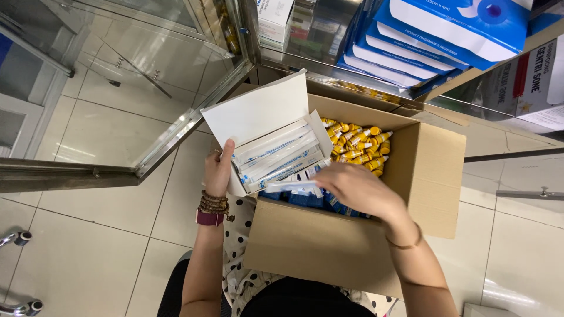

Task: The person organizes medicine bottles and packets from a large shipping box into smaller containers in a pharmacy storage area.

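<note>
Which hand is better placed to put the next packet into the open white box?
Probably the right hand: it holds a flat clear-and-white sealed packet beside the open white cardboard box. The left hand grips that box's side, steadying it.

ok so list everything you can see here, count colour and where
cardboard box: one, brown, open on the lap
white carton: one, lid up, held over the box's left edge
wrapped packets: several, clear and white, in the carton
small bottles: many, yellow with orange caps, box's far corner
blue boxes: a stack, blue and white, top right shelf
glass cabinet door: one, metal framed, left
left hand: holds the carton
right hand: grips one packet
</note>
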